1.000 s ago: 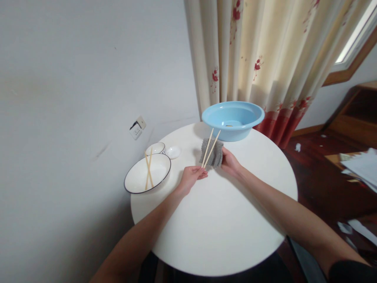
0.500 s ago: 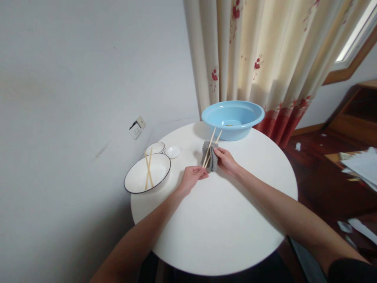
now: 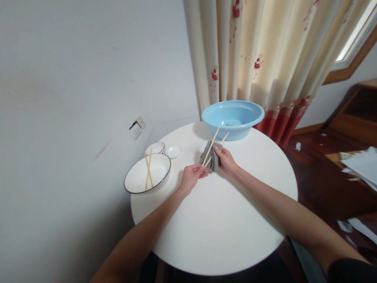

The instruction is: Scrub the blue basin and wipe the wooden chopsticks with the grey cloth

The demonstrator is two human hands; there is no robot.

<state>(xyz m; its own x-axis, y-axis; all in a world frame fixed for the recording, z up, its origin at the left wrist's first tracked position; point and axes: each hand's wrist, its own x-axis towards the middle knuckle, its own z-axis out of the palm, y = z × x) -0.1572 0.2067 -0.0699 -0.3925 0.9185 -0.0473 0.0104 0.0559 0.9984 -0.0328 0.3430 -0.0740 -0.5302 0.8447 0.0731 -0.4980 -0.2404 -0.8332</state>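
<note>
Over the white round table, my left hand (image 3: 193, 177) pinches two pale chopsticks (image 3: 211, 145) near their lower ends. They fan apart toward the far side of the table. My right hand (image 3: 227, 160) is closed on a folded grey cloth (image 3: 216, 158), thumb on top. One chopstick passes through the cloth's fold, while the other lies across its left part. The fingers under the cloth are hidden.
To the left, a large white bowl (image 3: 138, 175) with a dark rim bears two crossed chopsticks (image 3: 149, 171). Behind it are a smaller bowl (image 3: 156, 148) and a small white dish (image 3: 173, 152). A light blue basin (image 3: 232, 133) stands at the table's (image 3: 218, 228) far edge, before the curtain.
The chopsticks have spread wider apart, their far tips shifting right. The cloth has turned slightly with my right hand. My left hand stays nearly in place.
</note>
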